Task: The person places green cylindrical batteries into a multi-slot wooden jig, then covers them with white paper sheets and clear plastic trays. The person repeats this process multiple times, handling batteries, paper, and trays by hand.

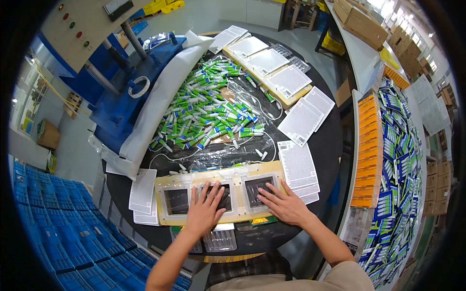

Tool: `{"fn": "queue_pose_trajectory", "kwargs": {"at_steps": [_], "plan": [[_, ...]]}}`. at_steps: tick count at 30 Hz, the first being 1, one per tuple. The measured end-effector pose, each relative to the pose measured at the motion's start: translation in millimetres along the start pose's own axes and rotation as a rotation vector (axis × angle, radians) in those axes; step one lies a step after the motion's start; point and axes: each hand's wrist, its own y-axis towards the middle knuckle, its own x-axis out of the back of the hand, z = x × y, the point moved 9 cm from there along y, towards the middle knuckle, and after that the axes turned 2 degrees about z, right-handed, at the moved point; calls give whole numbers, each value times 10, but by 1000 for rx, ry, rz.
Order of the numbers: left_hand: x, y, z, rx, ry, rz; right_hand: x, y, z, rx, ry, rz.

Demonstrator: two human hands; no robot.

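A long pale-yellow frame jig (218,173) lies across the near part of the round black turntable (326,160). Its windows hold clear plastic blister trays (255,190). My left hand (204,209) rests on the jig with fingers spread, partly covering the middle window. At the jig's right end, my right hand (285,206) lies flat, its fingertips reaching the edge of the right window. Neither hand grasps anything. Below the jig, near my left forearm, are more clear blister trays (221,240). A small green and yellow piece (263,221) pokes out under the jig's front edge.
Beyond the jig lies a heap of small green and white tubes (208,109). Printed white cards (297,165) flank the jig; a second yellow jig (290,101) bears more. A blue press (121,106) stands left, above blue crates (53,218). Packed blister cards (395,194) fill the right side.
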Motion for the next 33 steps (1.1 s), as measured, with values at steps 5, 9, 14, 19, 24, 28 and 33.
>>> {"fn": "queue_pose_trajectory", "kwargs": {"at_steps": [5, 9, 14, 19, 24, 28, 33], "plan": [[-47, -22, -83, 401, -259, -50, 116, 18, -11, -13, -72, 74], [-52, 125, -194, 408, -306, -61, 99, 98, 44, -141, 276, 96], [-19, -9, 29, 316, -62, 20, 120, 207, 188, -313, 266, 68], [-107, -22, -94, 276, -359, 17, 633, 393, 327, -377, 347, -347], [-55, -113, 104, 251, -253, -143, 513, 867, 630, -370, 448, -378], [148, -424, 526, 217, -326, -249, 200, 1139, 859, -310, 401, -218], [49, -629, 1040, 192, -252, -99, 48, 1194, 949, -307, 225, -113]]}}
